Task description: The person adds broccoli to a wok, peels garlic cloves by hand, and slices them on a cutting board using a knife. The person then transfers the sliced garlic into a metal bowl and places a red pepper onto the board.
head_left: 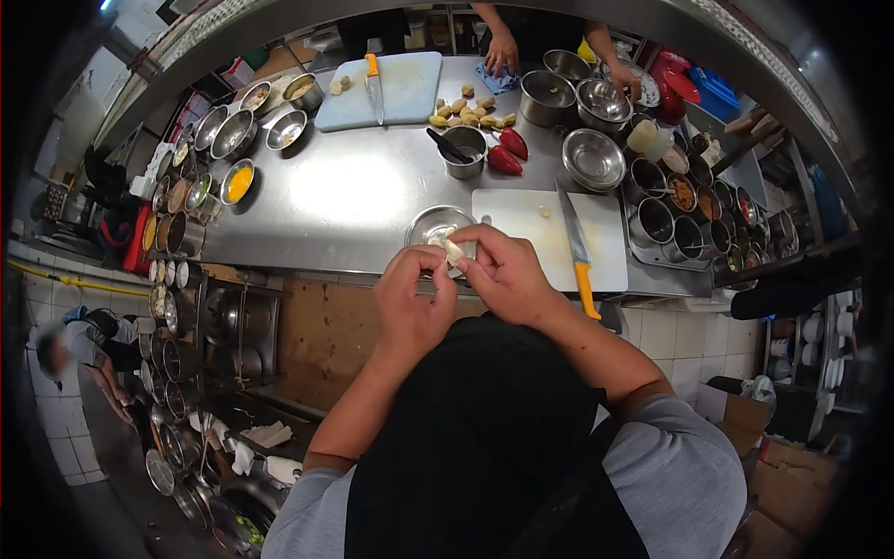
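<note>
Off-white, one small clove-like piece (453,251) is pinched between the fingers of the left hand (408,287) and the right hand (510,270), the fingertips of both closed on it. Just beyond them is one metal bowl (418,224); the hands cover its near side, so its contents cannot be counted. Right of the fingers, one white cutting board (521,197) carries one orange-handled knife (575,233), its handle jutting over the edge of the bench (279,224). Farther ahead stand one metal pot (463,170) with a black handle (451,144) leaning in it, and two red peppers (504,160). Past those, tan, potato-like lumps (470,119) number over ten, overlapping too much for an exact count. Ahead and left, one blue cutting board (410,86) bears a second knife (375,95). Farthest off, another person's two hands (502,51) show, the head out of frame.
</note>
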A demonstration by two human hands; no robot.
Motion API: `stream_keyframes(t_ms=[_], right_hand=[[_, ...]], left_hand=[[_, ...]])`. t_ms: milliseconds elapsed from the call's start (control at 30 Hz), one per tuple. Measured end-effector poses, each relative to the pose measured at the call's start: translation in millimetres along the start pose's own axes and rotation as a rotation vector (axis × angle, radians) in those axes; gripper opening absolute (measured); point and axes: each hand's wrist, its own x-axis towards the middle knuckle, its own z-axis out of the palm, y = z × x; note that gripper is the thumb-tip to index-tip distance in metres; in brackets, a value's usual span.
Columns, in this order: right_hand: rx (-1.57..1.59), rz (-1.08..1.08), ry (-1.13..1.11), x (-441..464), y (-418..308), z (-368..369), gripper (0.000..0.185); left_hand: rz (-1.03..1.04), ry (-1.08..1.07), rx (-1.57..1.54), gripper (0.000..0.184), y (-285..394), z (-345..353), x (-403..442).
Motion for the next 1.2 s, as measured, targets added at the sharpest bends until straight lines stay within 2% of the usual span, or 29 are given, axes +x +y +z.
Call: stream_keyframes(t_ms=[133, 200, 267, 333, 367, 400, 467, 533, 600, 633, 667, 733, 833, 967, 1033, 1100, 1200], right_hand=[[-0.08, -0.052, 0.014, 0.1, -1.8, -6.5, 0.027], [-0.02, 0.048, 0.005, -0.8, -1.7, -5.5, 0.029], [-0.013, 0.048, 0.004, -2.1, -0.7, -6.1, 0.029], [-0.021, 0.069, -0.013, -2.1, -3.0, -8.5, 0.028], [-0.003, 0.058, -0.021, -2.0, -2.1, -11.2, 0.027], [0.019, 0.05, -0.033, -2.3, -1.1, -13.1, 0.026], [0.006, 0.026, -0.036, -0.9, 0.7, -17.8, 0.026], [0.057, 0.042, -0.102, 1.3, 4.5, -21.2, 0.025], [0.095, 0.052, -0.117, 2.6, 6.5, -21.6, 0.025], [0.182, 0.094, -0.134, 3.1, 7.5, -21.2, 0.025], [0.268, 0.135, -0.152, 4.0, 8.3, -20.7, 0.026], [0.31, 0.152, -0.143, 5.0, 9.3, -18.2, 0.027], [0.325, 0.192, -0.135, 4.0, 9.5, -10.2, 0.027], [0.227, 0.247, -0.152, 10.7, 6.4, 0.5, 0.027], [0.257, 0.235, -0.186, 17.2, 6.6, 5.5, 0.027], [0.285, 0.223, -0.238, 19.4, 8.8, 13.7, 0.027], [0.319, 0.236, -0.16, 26.6, 23.4, 31.2, 0.023]], left_hand=[[-0.1, -0.033, -0.175, 0.007, -2.8, 4.1, -2.7], [-0.324, -0.007, -0.415, 0.007, 3.8, 8.3, -0.2], [-0.336, -0.021, -0.432, 0.014, 8.2, 8.4, 1.0], [-0.412, 0.002, -0.607, 0.028, 13.1, 12.1, 7.4], [-0.393, -0.041, -0.603, 0.047, 20.4, 10.1, 12.3], [-0.363, -0.042, -0.618, 0.047, 16.8, 8.5, 13.2], [-0.483, -0.319, -0.702, 0.055, 6.2, 4.3, 14.4], [-0.395, -0.271, -0.741, 0.05, 2.5, 7.2, 17.0], [-0.447, -0.381, -0.503, 0.04, -0.8, -4.6, 21.4], [-0.468, -0.381, -0.517, 0.032, -4.2, -5.7, 22.0], [-0.461, -0.374, -0.518, 0.032, -6.8, -5.4, 21.8], [-0.543, -0.31, -0.798, 0.029, -10.7, -5.5, 19.7], [-0.568, -0.291, -0.74, 0.021, -14.1, -11.5, 17.6], [-0.565, -0.154, -0.643, 0.014, -25.0, -16.4, 9.7], [-0.566, -0.148, -0.499, 0.011, -27.5, -20.4, 5.9], [-0.506, -0.069, -0.495, 0.01, -37.2, -18.6, -5.9], [-0.406, 0.08, -0.367, 0.009, -37.1, -23.4, -11.0]])
